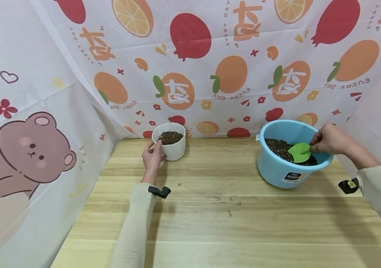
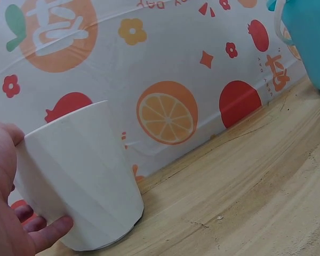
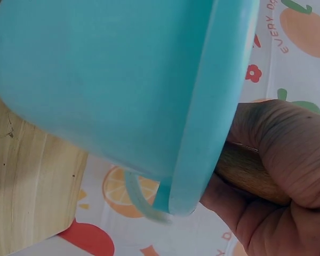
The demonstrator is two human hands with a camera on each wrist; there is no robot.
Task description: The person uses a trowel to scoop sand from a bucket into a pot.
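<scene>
At the back left of the table stands a white flowerpot (image 1: 175,152) with dark soil (image 1: 171,138) inside. My left hand (image 1: 151,158) holds it from the left, thumb near the rim and fingers against the side. To the right, a light blue bucket (image 1: 274,173) contains more dark soil (image 1: 279,147). My right hand (image 1: 333,139) reaches over its right rim and grips a small garden trowel with a green, leaf-shaped blade (image 1: 299,152). The blade lies at the soil in the bucket. In the right wrist view, the wooden handle (image 3: 250,173) shows in the fist, while the bucket wall hides the blade.
The wooden table (image 1: 210,223) has a few dark crumbs near its middle. Behind it hangs a fruit-print cloth (image 1: 197,82), and a bear-print cloth (image 1: 36,149) hangs at the left. A pale handle (image 2: 280,24) hangs at the bucket's side.
</scene>
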